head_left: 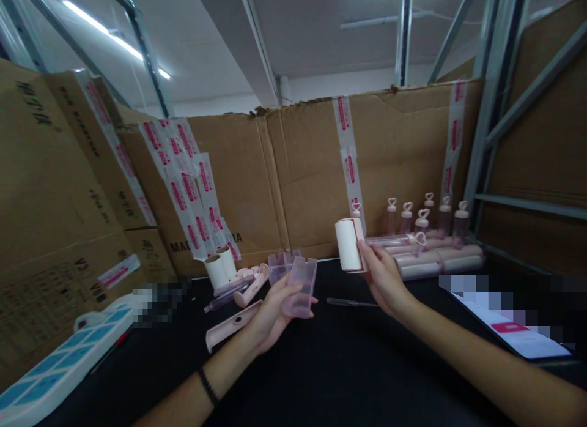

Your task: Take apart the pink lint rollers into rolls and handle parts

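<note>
In the head view my left hand (270,317) is closed on a translucent purple plastic case (301,286), held upright above the black table. My right hand (385,280) grips a white roll (347,245) with a pink part along its right side. Behind my left hand stand more purple cases (279,267). Pink plastic parts (233,324) and white paper rolls (220,269) are to its left. Beyond my right hand, several clear tubes with heart-shaped tops (444,220) stand by pink and white rolls (440,260).
A white and blue power strip (68,353) lies at the left. A lit phone (518,329) is at the right. A thin dark tool (351,302) rests on the black table (330,378). Cardboard walls (302,170) and metal posts (490,109) surround it.
</note>
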### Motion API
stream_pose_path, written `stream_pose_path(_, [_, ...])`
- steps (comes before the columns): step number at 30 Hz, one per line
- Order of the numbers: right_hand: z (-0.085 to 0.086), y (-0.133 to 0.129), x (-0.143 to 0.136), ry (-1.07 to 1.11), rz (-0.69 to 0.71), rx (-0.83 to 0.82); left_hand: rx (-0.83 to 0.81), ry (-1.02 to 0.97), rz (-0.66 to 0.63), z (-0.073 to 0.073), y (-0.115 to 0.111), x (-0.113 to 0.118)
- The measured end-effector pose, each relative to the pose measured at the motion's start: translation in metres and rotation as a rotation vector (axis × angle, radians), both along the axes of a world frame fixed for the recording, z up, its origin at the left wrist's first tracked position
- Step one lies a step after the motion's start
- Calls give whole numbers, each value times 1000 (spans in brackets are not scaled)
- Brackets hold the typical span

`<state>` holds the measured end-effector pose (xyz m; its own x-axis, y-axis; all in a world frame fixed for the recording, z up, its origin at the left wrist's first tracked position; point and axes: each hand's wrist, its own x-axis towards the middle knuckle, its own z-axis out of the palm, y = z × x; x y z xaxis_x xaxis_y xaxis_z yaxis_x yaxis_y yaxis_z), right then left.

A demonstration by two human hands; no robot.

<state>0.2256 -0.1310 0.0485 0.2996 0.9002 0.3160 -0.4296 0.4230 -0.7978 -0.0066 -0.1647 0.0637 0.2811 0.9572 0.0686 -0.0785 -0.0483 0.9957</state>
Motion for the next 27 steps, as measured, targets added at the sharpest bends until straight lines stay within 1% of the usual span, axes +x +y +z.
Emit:
stream_pose_path(3, [4, 5, 7, 25, -35, 20, 79, 171, 86, 2, 13, 10])
stream_pose_path(6, [7, 12, 16, 55, -72, 37, 186, 395, 180, 5, 38, 25])
stream_pose_path(10, [6, 20, 28, 72, -115, 53, 321, 770, 251, 9, 69, 53])
stream_pose_path(14, [4, 25, 35, 68, -148, 54, 434, 1086, 363, 5, 86, 81])
stream_pose_path(16, [1, 27, 36, 64, -158, 51, 482, 1210, 419, 2, 92, 90])
stream_pose_path(19, [-2, 29, 36, 58, -163, 42, 542, 1361, 471, -2, 99, 95])
stream_pose_path(21, [-4, 30, 35, 55, -158, 38, 594, 1434, 510, -1, 101, 95])
stream_pose_path(23, [-4, 30, 34, 52, -152, 38, 685, 1483, 542, 2, 98, 93])
stream_pose_path(25, [-4, 30, 34, 46, -149, 36, 817, 1518, 514, 3, 93, 92])
stream_pose_path(27, [-4, 28, 33, 35, -151, 37, 959, 1553, 402, 2, 86, 91])
